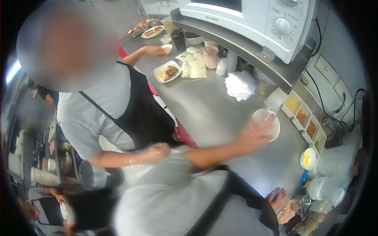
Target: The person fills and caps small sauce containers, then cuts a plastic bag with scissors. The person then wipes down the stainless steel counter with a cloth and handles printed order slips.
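Fingers of the left hand (255,135) spread against the near rim of an empty white bowl (271,125) on the steel counter (204,114); filling evidently remains. The right hand (277,198) rests on the counter edge, fingers loosely apart, beside the topping trays (305,120).

Your bowl (271,126) sits on the counter (204,114), just before the condiment trays (305,122) along its back edge, under the microwave (260,19).

Steel counter (208,114) carries a white bowl (267,125), paper stack (241,85), rectangular food plate (167,72), pink tub (211,56), four condiment trays (305,120), small yellow-filled bowl (307,158)
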`<state>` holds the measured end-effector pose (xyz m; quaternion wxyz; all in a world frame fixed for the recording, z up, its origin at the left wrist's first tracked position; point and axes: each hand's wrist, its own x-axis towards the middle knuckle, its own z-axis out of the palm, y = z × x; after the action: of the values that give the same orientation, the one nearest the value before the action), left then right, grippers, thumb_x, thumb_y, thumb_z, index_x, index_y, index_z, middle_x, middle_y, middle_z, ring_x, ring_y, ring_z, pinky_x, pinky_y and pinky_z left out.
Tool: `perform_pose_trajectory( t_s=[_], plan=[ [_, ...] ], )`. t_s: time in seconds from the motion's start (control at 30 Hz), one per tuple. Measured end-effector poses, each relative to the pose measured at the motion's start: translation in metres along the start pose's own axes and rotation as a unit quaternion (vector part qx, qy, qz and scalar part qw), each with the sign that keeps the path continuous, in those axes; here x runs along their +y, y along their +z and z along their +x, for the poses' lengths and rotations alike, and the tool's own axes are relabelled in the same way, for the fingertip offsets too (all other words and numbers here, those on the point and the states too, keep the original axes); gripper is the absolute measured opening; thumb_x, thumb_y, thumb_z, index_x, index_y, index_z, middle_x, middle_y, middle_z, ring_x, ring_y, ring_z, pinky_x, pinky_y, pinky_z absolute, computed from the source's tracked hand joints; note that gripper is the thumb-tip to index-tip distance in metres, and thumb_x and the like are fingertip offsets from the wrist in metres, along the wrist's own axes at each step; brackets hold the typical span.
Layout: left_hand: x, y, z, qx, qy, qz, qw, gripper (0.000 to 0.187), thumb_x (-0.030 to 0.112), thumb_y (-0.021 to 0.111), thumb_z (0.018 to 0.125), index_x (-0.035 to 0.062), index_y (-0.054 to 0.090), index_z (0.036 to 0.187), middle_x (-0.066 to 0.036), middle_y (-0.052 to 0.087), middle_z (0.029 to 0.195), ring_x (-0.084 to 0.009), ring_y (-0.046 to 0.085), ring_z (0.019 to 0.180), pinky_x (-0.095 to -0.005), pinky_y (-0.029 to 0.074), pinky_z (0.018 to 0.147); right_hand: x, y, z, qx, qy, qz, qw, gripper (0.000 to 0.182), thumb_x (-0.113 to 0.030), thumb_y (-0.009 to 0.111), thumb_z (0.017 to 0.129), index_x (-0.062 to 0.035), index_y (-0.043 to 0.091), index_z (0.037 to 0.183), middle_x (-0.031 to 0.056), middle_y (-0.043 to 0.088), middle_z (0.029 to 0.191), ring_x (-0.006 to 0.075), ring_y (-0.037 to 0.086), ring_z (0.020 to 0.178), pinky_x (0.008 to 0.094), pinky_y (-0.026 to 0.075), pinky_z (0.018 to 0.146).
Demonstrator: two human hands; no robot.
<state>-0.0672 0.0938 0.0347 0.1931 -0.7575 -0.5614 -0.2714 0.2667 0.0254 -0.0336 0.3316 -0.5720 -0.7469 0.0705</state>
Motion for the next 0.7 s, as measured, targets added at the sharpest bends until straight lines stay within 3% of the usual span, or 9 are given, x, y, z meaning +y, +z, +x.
perform_pose_trajectory(
  t_s=[0.13, 0.23, 0.33, 0.4, 0.6, 0.7],
  plan=[
    [0.003, -0.006, -0.019, -0.009, 0.011, 0.008, 1.0, 0.073, 0.017, 0.065, 0.071, 0.03, 0.037, 0.137, -0.012, 0.018, 0.15, -0.0359, 0.018, 0.137, -0.0619, 0.023, 0.1, 0.0, -0.005, -0.001, -0.001, -0.016, 0.005, 1.0, 0.03, -0.013, 0.056, 0.08, -0.001, 0.057, 0.108, 0.0198, 0.048, 0.119, 0.0359, 0.043, 0.111, 0.0447, 0.035, 0.094],
    [0.038, -0.021, -0.05, -0.101, -0.01, -0.177, 0.979, 0.078, 0.022, 0.069, 0.07, 0.0295, 0.033, 0.139, -0.015, 0.014, 0.15, -0.0376, 0.014, 0.138, -0.0586, 0.022, 0.103, 0.01, -0.003, -0.001, 0.0, -0.056, 0.002, 0.998, 0.029, -0.014, 0.057, 0.079, -0.0017, 0.059, 0.105, 0.0199, 0.05, 0.116, 0.0363, 0.045, 0.108, 0.0453, 0.036, 0.092],
    [0.074, -0.011, -0.092, -0.158, 0.036, -0.227, 0.96, 0.078, 0.027, 0.072, 0.071, 0.0268, 0.033, 0.139, -0.017, 0.013, 0.15, -0.0387, 0.012, 0.138, -0.0538, 0.021, 0.106, 0.029, 0.002, -0.003, 0.002, -0.085, 0.029, 0.996, 0.029, -0.016, 0.059, 0.078, -0.0026, 0.06, 0.104, 0.0199, 0.052, 0.113, 0.0367, 0.047, 0.106, 0.0458, 0.037, 0.09],
    [0.082, -0.019, -0.1, -0.152, 0.013, -0.217, 0.964, 0.078, 0.027, 0.072, 0.072, 0.025, 0.033, 0.139, -0.017, 0.013, 0.15, -0.0391, 0.013, 0.137, -0.0525, 0.021, 0.107, 0.037, 0.008, -0.003, 0.018, -0.113, 0.043, 0.993, 0.029, -0.018, 0.06, 0.077, -0.0034, 0.061, 0.103, 0.0199, 0.053, 0.111, 0.0371, 0.049, 0.105, 0.0462, 0.038, 0.089],
    [0.093, -0.02, -0.112, -0.122, -0.046, -0.172, 0.976, 0.075, 0.027, 0.072, 0.072, 0.0211, 0.036, 0.137, -0.016, 0.018, 0.147, -0.0385, 0.014, 0.137, -0.0527, 0.022, 0.106, 0.026, -0.008, -0.005, -0.095, -0.097, 0.125, 0.983, 0.036, -0.017, 0.064, 0.074, -0.004, 0.059, 0.107, 0.02, 0.05, 0.117, 0.0368, 0.046, 0.109, 0.0455, 0.037, 0.092],
    [0.095, -0.016, -0.115, -0.103, -0.076, -0.138, 0.982, 0.072, 0.03, 0.071, 0.072, 0.0198, 0.038, 0.135, -0.016, 0.024, 0.144, -0.0378, 0.017, 0.136, -0.054, 0.023, 0.105, 0.02, -0.024, 0.0, -0.157, -0.191, 0.116, 0.962, 0.041, -0.015, 0.065, 0.072, -0.004, 0.057, 0.11, 0.0199, 0.048, 0.12, 0.0372, 0.045, 0.11, 0.0458, 0.036, 0.094]
  ],
)
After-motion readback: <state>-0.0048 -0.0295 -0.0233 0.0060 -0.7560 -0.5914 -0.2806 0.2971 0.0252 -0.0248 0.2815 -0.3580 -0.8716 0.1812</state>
